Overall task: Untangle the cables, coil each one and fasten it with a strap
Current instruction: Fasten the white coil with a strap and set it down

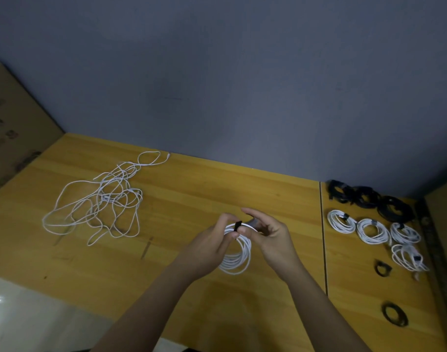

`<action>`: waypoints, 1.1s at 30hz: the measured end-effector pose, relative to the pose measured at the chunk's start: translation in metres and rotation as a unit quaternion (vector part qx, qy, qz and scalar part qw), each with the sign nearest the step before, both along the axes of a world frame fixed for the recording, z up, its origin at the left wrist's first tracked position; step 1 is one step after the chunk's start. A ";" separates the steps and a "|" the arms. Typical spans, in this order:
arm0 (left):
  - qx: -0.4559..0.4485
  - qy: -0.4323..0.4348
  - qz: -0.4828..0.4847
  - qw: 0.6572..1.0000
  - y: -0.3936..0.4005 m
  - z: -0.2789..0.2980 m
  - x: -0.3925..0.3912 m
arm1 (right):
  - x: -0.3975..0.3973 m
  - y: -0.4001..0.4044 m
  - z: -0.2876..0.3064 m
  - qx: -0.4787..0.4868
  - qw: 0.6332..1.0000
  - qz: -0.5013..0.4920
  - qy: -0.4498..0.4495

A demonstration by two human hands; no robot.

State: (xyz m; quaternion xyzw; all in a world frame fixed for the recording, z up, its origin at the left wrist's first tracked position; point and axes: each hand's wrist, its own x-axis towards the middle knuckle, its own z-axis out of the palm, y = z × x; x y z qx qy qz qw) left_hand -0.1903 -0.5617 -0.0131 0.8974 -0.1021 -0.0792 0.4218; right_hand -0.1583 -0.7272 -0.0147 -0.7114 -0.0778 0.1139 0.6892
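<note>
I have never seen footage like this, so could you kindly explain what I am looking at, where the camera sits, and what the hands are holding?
There is no machine here: one camera worn on a person's head looks down at their bare hands over a wooden table. The left hand and right hand together hold a coiled white cable and pinch a black strap around its top. To the left lies a tangle of white cable. On the right lie finished white coils, black coils behind them, and loose black straps nearer the person.

Tangled cables [100, 199] left of coils [369, 229]
</note>
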 end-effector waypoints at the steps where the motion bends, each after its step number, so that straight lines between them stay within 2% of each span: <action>1: -0.009 0.001 0.000 1.000 0.000 0.000 0.000 | -0.001 0.000 0.000 -0.002 1.000 -0.002 -0.003; 11: -0.040 -0.013 0.008 0.999 -0.002 -0.001 0.001 | -0.004 0.000 -0.003 0.003 1.000 -0.026 -0.006; 17: -0.039 -0.004 0.027 0.999 -0.006 -0.003 0.004 | -0.004 -0.003 -0.006 0.042 0.998 -0.041 0.032; 25: -0.041 -0.014 0.011 0.999 -0.006 0.000 0.001 | -0.002 -0.007 -0.001 0.029 0.999 -0.034 0.009; 33: -0.029 -0.030 0.008 0.999 -0.004 -0.008 -0.004 | 0.000 -0.016 0.001 0.053 0.994 -0.023 0.093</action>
